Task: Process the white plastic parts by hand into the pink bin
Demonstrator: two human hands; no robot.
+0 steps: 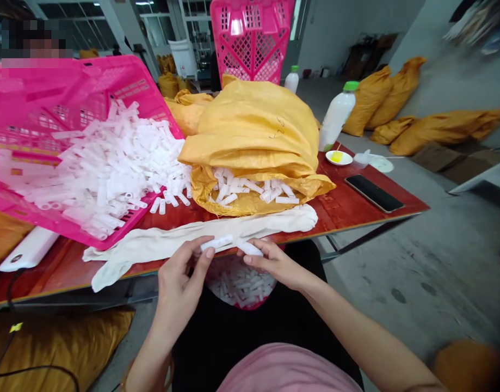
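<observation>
My left hand [184,272] pinches a short white plastic tube [217,243] between thumb and fingers. Another white tube [250,249] is gripped by my right hand [270,258], its inner end close to the first one. Whether the two ends touch I cannot tell. Both hands are just past the table's near edge, above a tub of white pieces [241,286] at my lap. Behind them a rolled white cloth [164,237] lies along the edge. More white tubes [229,190] spill from the mouth of a yellow woven sack [253,125].
A tilted pink crate [160,98] heaped with white tubes stands left. On the red table [335,209] at right are a phone [374,193], a small dish [339,158] and a green-capped bottle [339,114]. Full yellow sacks [368,100] rest on the floor. A person is at far left.
</observation>
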